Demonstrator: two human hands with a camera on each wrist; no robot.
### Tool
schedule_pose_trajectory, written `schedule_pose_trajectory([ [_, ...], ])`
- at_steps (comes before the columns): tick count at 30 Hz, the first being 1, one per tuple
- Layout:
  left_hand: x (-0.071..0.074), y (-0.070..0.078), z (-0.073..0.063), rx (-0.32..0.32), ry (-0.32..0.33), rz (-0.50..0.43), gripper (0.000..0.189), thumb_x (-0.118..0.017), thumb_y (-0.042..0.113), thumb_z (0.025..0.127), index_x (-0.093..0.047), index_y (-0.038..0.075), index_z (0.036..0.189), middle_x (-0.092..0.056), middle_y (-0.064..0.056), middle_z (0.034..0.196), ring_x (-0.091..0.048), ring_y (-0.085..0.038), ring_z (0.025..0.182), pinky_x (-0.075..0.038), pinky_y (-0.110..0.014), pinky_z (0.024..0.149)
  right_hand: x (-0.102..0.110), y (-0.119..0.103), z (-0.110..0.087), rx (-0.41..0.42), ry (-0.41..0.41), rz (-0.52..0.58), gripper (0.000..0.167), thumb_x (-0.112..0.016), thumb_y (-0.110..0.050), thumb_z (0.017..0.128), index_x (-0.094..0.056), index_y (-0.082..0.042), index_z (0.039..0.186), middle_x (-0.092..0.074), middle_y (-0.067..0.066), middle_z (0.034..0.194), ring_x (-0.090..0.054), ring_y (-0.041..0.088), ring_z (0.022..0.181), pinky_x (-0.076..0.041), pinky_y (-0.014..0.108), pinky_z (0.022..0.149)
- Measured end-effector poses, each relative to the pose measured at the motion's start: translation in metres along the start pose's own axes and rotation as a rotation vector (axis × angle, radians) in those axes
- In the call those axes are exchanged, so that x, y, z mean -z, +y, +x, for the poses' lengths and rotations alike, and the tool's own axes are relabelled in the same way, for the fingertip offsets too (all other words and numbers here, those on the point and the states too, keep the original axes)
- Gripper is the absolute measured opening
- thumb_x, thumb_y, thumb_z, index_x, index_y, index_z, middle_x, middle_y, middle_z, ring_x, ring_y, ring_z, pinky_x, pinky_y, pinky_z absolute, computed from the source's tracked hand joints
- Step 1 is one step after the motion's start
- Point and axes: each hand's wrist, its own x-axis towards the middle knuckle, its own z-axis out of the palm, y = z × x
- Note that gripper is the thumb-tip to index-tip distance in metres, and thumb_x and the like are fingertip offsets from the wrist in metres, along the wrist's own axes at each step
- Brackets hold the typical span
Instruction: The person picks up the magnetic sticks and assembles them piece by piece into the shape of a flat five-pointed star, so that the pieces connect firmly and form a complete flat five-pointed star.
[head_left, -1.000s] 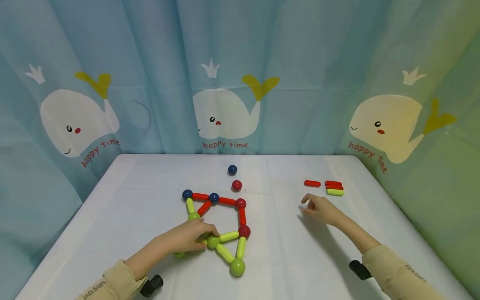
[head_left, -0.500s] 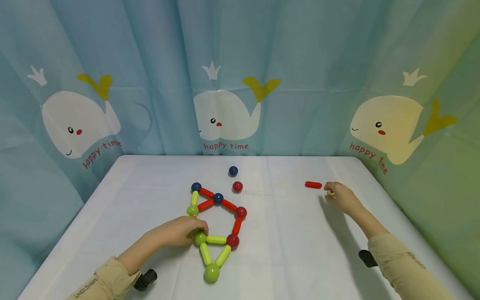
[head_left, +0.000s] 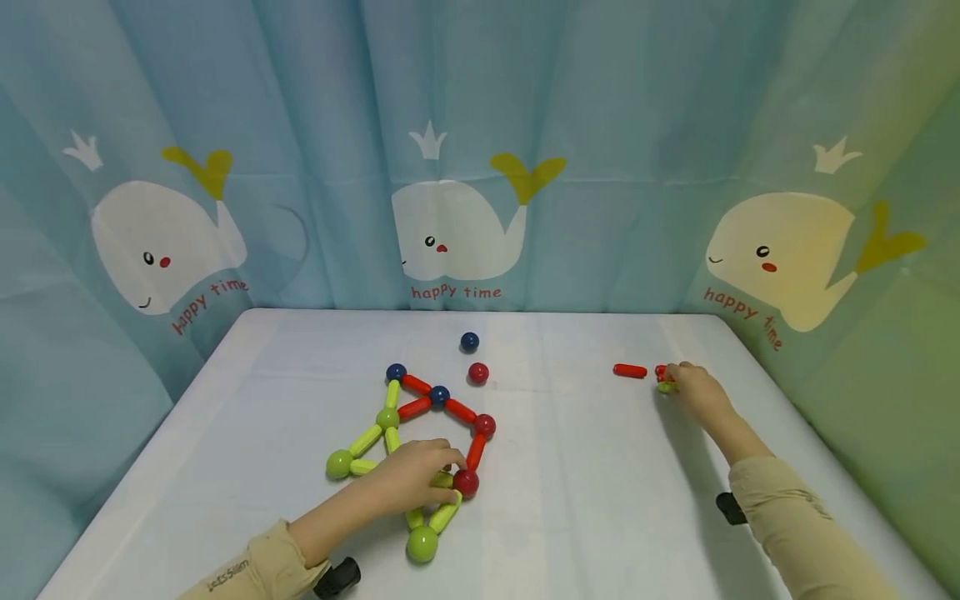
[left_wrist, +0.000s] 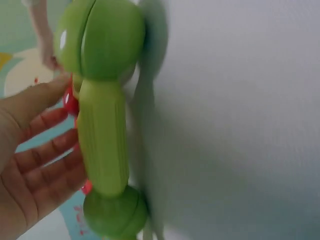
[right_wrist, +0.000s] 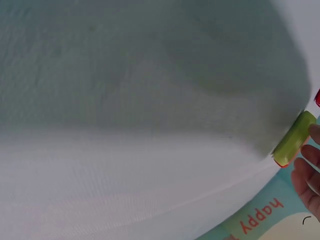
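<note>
A joined shape of magnetic sticks and balls lies on the table, with green balls (head_left: 422, 544), blue balls (head_left: 439, 397) and red balls (head_left: 485, 426). My left hand (head_left: 411, 475) reaches over its front part, thumb and forefinger on either side of the lower red ball (head_left: 466, 483), partly covering a green stick (left_wrist: 106, 140). The other fingers are loosely bent in the left wrist view. At the right, my right hand (head_left: 701, 398) pinches a loose green stick (right_wrist: 294, 140) in the small pile. Red sticks (head_left: 661, 373) show beside its fingertips, partly hidden.
One loose red stick (head_left: 630, 371) lies left of my right hand. A loose blue ball (head_left: 469, 342) and a loose red ball (head_left: 477, 373) sit behind the joined shape. A whale-print curtain (head_left: 337, 167) hangs along the back edge of the white table (head_left: 570, 467).
The joined shape has turned and its front ball moved left. My left hand shifted from the green balls rightward to the red ball. My right hand moved right to the stick pile.
</note>
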Motion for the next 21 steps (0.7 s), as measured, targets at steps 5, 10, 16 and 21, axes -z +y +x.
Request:
schedule_pose_trajectory([
  [5, -0.010, 0.007, 0.008, 0.025, 0.056, 0.009, 0.027, -0.074, 0.027, 0.081, -0.068, 0.016, 0.105, -0.063, 0.009, 0.085, -0.050, -0.004, 0.074, -0.044, -0.019, 0.069, 0.000, -0.002, 0.000, -0.018, -0.008, -0.060, 0.010, -0.066, 0.007, 0.076, -0.061, 0.006, 0.085, -0.055, 0.020, 0.076, -0.055, 0.035, 0.069, -0.047, 0.051, 0.063],
  [10, -0.016, 0.009, 0.013, 0.078, 0.087, -0.019, 0.028, -0.073, 0.023, 0.081, -0.068, 0.013, 0.107, -0.065, 0.008, 0.083, -0.049, -0.005, 0.071, -0.044, -0.018, 0.067, 0.000, -0.001, -0.002, 0.000, -0.013, -0.143, 0.007, -0.059, 0.010, 0.078, -0.060, 0.004, 0.082, -0.053, 0.020, 0.076, -0.054, 0.038, 0.070, -0.047, 0.051, 0.059],
  [16, -0.017, 0.016, 0.019, 0.158, 0.096, -0.044, 0.030, -0.076, 0.021, 0.079, -0.070, 0.010, 0.106, -0.063, 0.005, 0.081, -0.048, -0.008, 0.072, -0.042, -0.017, 0.063, -0.002, 0.000, -0.003, 0.155, 0.014, -0.269, 0.009, -0.063, 0.001, 0.081, -0.054, 0.000, 0.079, -0.060, 0.019, 0.078, -0.055, 0.037, 0.071, -0.047, 0.047, 0.056],
  [21, -0.016, 0.019, 0.021, 0.183, 0.123, -0.086, 0.026, -0.078, 0.018, 0.077, -0.072, 0.008, 0.101, -0.062, 0.004, 0.079, -0.048, -0.008, 0.072, -0.042, -0.017, 0.063, -0.004, -0.017, -0.003, 0.268, -0.006, -0.192, 0.019, -0.070, 0.000, 0.078, -0.052, -0.002, 0.080, -0.061, 0.011, 0.072, -0.055, 0.026, 0.065, -0.048, 0.040, 0.058],
])
